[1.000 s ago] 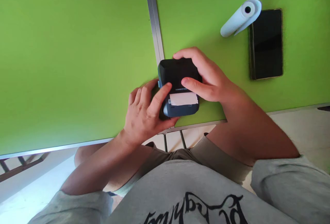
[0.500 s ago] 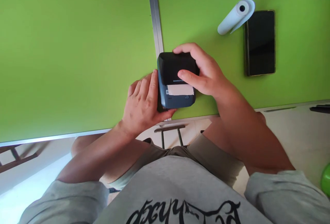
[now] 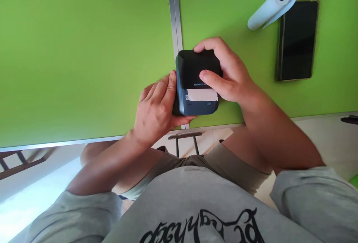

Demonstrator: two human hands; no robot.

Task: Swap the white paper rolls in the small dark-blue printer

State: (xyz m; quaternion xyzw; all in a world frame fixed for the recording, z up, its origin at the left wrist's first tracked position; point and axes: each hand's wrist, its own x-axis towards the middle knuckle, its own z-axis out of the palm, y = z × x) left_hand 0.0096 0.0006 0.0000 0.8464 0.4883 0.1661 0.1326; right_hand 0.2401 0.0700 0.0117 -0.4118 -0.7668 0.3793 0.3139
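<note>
Between my hands is a small label printer (image 3: 186, 108), with a black lid on a blue-grey body and a power button near its front. A strip of white paper (image 3: 203, 94) sticks out of its slot with a ragged right end. My left hand (image 3: 156, 105) grips the printer's left side, fingers along the edge and thumb at the front corner. Over the lid's right side curls my right hand (image 3: 229, 71), its index finger at the back edge and its thumb on top. The lid looks closed.
To the right on the green table (image 3: 84, 56) lies a white paper roll (image 3: 264, 9), partly unrolled, touching or overlapping a dark phone (image 3: 299, 41). A metal seam strip (image 3: 173, 11) crosses the table behind the printer. The table's front edge runs below my hands.
The view has shifted slightly, so the table items sit farther right and higher. Both hands keep the same hold on the printer.
</note>
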